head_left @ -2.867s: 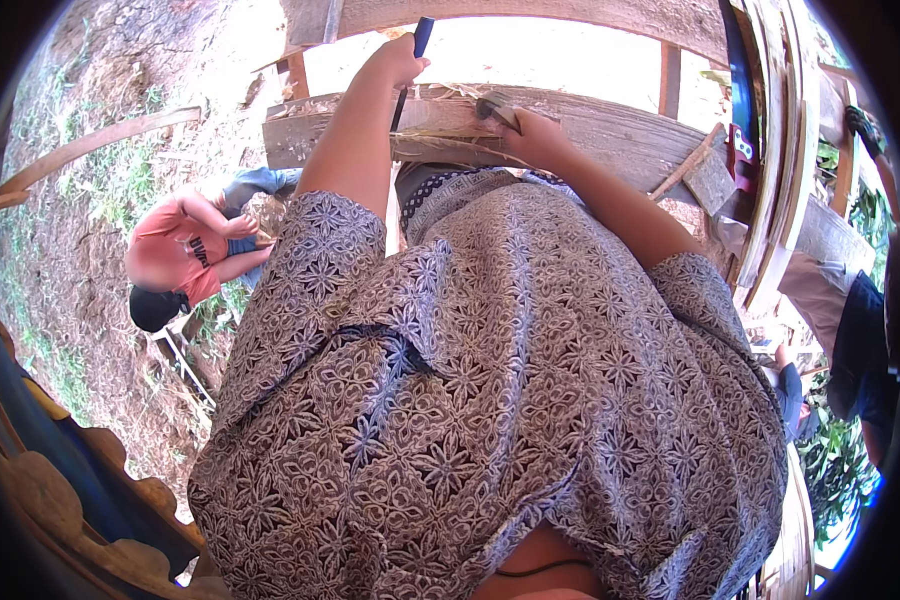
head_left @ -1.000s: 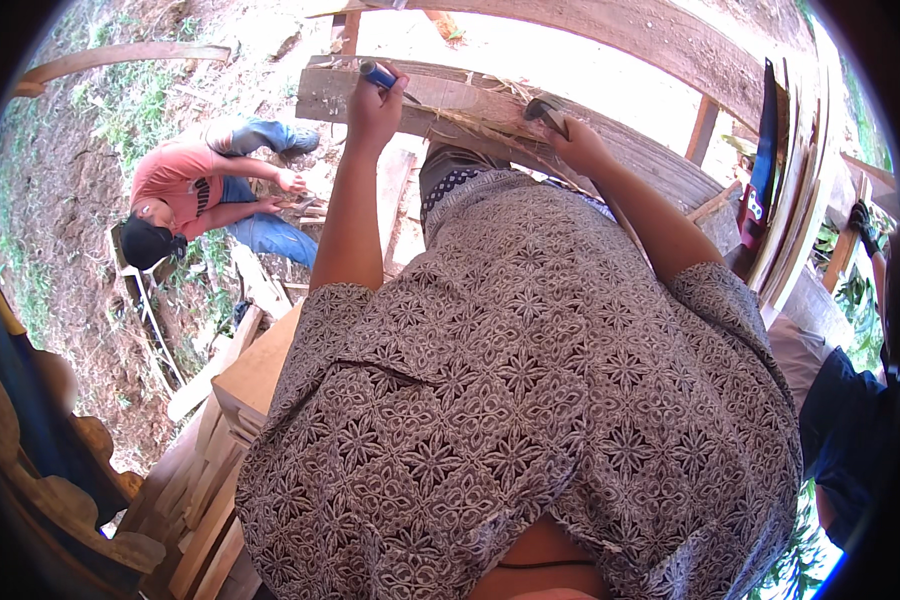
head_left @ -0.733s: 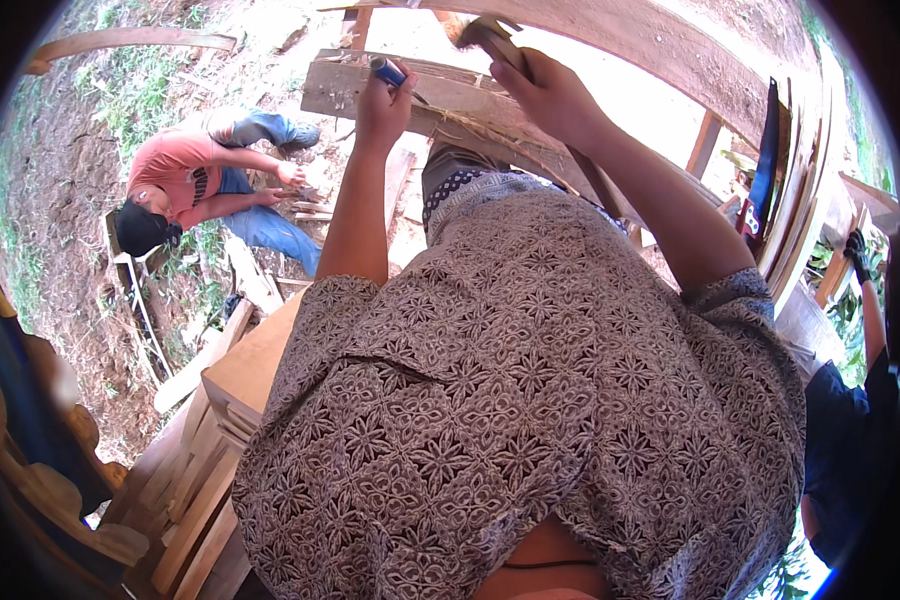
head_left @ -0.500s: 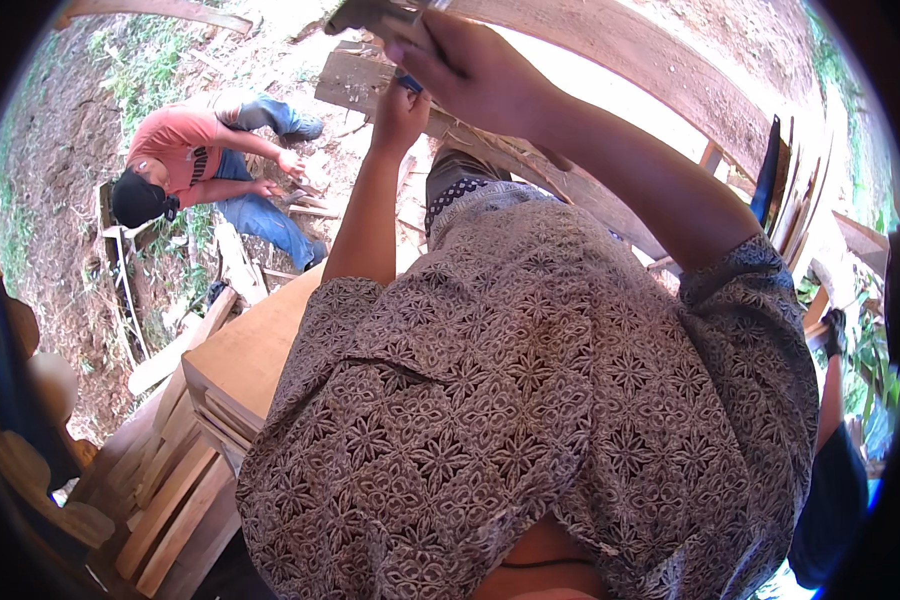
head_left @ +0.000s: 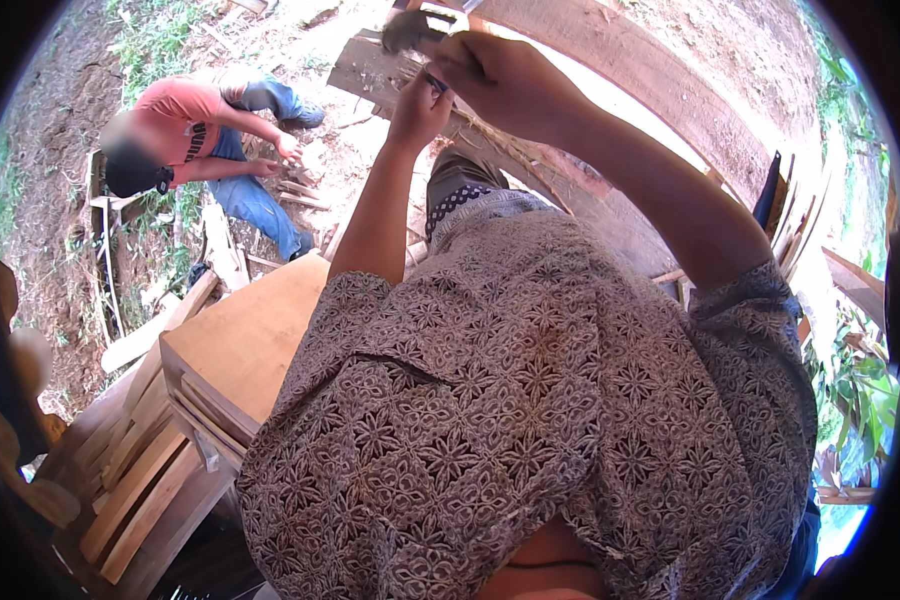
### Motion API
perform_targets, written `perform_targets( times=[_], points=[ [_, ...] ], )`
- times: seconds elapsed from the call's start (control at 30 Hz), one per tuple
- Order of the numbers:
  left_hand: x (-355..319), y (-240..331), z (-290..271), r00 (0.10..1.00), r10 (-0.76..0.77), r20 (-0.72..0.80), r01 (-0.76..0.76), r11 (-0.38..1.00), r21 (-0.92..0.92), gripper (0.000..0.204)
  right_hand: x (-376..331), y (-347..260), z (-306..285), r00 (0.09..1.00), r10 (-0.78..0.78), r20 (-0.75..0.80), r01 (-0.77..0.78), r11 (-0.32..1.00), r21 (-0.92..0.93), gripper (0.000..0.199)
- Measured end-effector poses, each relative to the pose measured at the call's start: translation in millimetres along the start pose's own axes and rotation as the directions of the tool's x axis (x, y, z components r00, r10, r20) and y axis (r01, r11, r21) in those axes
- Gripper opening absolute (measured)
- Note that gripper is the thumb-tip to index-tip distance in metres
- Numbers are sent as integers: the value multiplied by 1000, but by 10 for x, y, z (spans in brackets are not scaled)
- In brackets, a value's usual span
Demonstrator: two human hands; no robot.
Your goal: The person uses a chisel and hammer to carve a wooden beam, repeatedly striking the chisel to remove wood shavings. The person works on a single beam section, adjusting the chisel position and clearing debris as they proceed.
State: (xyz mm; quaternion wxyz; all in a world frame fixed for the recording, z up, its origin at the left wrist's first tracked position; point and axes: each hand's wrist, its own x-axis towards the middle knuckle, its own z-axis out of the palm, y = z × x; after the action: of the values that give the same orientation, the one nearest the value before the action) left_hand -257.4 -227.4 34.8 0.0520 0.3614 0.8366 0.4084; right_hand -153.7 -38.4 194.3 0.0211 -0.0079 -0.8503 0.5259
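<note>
Near the top of the view my right hand (head_left: 505, 85) is closed round the handle of a hammer. The dark hammer head (head_left: 410, 32) is smeared by motion and sits just beyond my left hand. Below and left of it my left hand (head_left: 420, 115) is closed on a small dark blue thing (head_left: 437, 84), mostly hidden by the fingers, whose kind I cannot make out. Both hands are above a rough wooden plank (head_left: 362, 72) that runs toward the right. Whether the hammer touches anything does not show.
To the left, a co-worker in a salmon shirt (head_left: 165, 110) and jeans sits low on the dirt among wood scraps. A wooden sheet on a stack of boards (head_left: 240, 340) stands close on my left. A long beam (head_left: 660, 80) crosses the upper right; upright slats (head_left: 805, 215) stand at the right.
My right hand has come down and slightly right with the hammer, closer to my left hand. The left hand has shifted a little right. The view has moved slightly.
</note>
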Motion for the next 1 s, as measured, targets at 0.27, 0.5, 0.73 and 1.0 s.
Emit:
perform_targets(
  times=[0.27, 0.5, 0.73, 1.0],
  points=[
    [35, 25, 33, 996, -78, 45, 84, 985, -148, 13, 151, 693, 162, 980, -92, -179, 80, 994, -70, 36],
    [249, 7, 108, 978, -147, 149, 146, 989, 15, 24, -686, 944, -130, 885, 455, 97, -416, 868, -272, 35],
    [729, -52, 239, 903, -265, 339, 185, 951, 249, 38, -1625, 2167, 622, 780, 624, -50, -626, 774, -98, 31],
    [1295, -298, 555, 720, -412, 559, 246, 904, 349, 31, -1661, 2035, 766, 716, 690, -103, -671, 722, 167, 36]
  ],
)
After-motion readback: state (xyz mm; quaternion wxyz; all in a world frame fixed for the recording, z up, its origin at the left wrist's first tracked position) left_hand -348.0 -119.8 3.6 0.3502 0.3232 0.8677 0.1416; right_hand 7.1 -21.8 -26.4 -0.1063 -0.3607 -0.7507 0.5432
